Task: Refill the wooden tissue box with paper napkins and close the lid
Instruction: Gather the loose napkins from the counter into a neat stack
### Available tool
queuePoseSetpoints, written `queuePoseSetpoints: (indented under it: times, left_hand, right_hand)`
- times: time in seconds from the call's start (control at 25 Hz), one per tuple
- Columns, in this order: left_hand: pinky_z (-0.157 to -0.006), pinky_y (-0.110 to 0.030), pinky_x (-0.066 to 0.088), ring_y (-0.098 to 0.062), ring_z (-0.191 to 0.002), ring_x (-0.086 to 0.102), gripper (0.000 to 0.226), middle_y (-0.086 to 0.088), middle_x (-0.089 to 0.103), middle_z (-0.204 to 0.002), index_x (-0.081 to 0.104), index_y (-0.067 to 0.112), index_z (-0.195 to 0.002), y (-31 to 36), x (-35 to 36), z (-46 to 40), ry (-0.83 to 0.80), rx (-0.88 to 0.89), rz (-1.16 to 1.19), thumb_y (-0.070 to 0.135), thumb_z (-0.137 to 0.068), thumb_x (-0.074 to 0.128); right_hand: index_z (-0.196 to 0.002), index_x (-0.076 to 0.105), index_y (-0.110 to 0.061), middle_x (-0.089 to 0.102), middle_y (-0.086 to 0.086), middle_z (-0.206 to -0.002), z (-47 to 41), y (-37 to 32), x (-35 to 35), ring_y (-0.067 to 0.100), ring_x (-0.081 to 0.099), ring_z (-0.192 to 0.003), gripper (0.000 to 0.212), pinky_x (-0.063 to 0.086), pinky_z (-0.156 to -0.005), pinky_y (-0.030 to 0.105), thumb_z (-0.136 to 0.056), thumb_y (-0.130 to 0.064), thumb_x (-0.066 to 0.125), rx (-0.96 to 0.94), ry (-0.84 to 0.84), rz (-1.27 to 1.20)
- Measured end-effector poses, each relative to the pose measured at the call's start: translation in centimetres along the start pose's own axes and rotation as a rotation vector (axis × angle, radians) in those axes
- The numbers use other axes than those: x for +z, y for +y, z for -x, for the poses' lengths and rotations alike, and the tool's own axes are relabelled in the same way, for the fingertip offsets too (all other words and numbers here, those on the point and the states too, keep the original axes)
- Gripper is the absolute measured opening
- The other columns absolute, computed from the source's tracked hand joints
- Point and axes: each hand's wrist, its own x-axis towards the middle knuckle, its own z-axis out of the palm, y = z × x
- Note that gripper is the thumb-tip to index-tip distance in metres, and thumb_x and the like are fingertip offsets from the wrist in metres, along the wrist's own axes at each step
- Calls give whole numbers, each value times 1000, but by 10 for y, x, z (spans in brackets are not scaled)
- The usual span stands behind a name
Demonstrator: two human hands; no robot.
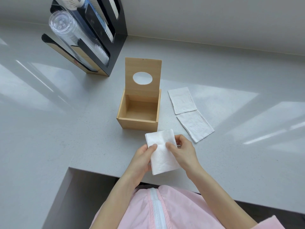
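Observation:
The wooden tissue box (pixel 138 123) stands on the grey counter, empty inside. Its hinged lid (pixel 143 66) with an oval hole is raised upright at the back. Just in front of the box I hold a white folded paper napkin (pixel 160 154) with both hands. My left hand (pixel 142 160) pinches its left edge with the thumb on top. My right hand (pixel 182 151) grips its right edge, thumb on top as well. Two more white napkins lie flat to the right of the box, one farther back (pixel 181 100) and one nearer (pixel 195 127).
A black cup dispenser (pixel 92 38) with stacked clear and paper cups stands at the back left. The grey counter (pixel 66 121) has an inner corner edge near my body at the lower left. A pale wall runs behind.

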Motion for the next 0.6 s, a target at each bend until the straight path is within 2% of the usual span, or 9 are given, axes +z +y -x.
queuePoseSetpoints:
  times: [0.2, 0.28, 0.36, 0.44, 0.48, 0.56, 0.6]
  left_hand:
    - [-71, -31, 52, -11, -78, 66, 19, 3, 70, -88, 62, 24, -93, -1, 8, -3, 26, 14, -91, 14, -92, 45]
    - [-67, -27, 52, -8, -74, 67, 20, 5, 69, -87, 61, 24, -90, 0, 11, -4, 29, 17, -92, 13, -92, 45]
    - [-65, -26, 52, -8, -75, 65, 19, 5, 68, -87, 60, 24, -90, 2, 13, -6, 29, 8, -85, 13, -92, 45]
    - [-67, -26, 51, -9, -78, 64, 19, 4, 67, -89, 59, 23, -91, 5, 16, -7, 23, -1, -71, 12, -92, 44]
    - [-69, -27, 51, -10, -79, 64, 19, 4, 67, -91, 59, 23, -91, 7, 17, -8, 18, -1, -61, 12, -92, 45]
    - [-73, -29, 51, -13, -83, 64, 17, 1, 66, -95, 59, 21, -94, 11, 19, -11, 9, 4, -50, 11, -92, 45]
    - [-74, -29, 50, -15, -84, 63, 16, 0, 66, -97, 59, 20, -96, 12, 20, -12, 4, 7, -50, 12, -92, 46]
  right_hand:
    - [-94, 57, -23, 61, -11, -86, -2, 3, -9, 6, 58, -76, 9, 44, -61, 20, -85, -24, 57, 5, -22, 58]
    - [-94, 56, -25, 60, -12, -85, -7, -1, -21, 11, 60, -79, 8, 49, -67, 27, -87, -29, 54, 4, -30, 98]
    - [-98, 58, -20, 62, -4, -89, -21, -6, -40, 18, 60, -84, 12, 48, -74, 31, -89, -26, 54, -58, 82, 156]
    - [-112, 55, -13, 60, 5, -106, -39, -11, -62, 20, 56, -92, 26, 43, -80, 30, -88, -25, 55, -125, 217, 345]
    - [-121, 50, -10, 55, 10, -118, -48, -12, -72, 24, 53, -102, 36, 41, -87, 33, -88, -26, 55, -123, 244, 468]
    - [-134, 34, -5, 39, 18, -133, -63, -10, -81, 33, 38, -121, 55, 34, -98, 41, -89, -30, 54, -49, 210, 727]
    - [-135, 31, -2, 35, 20, -135, -69, -9, -82, 35, 33, -124, 59, 32, -100, 42, -89, -32, 53, -17, 192, 814]
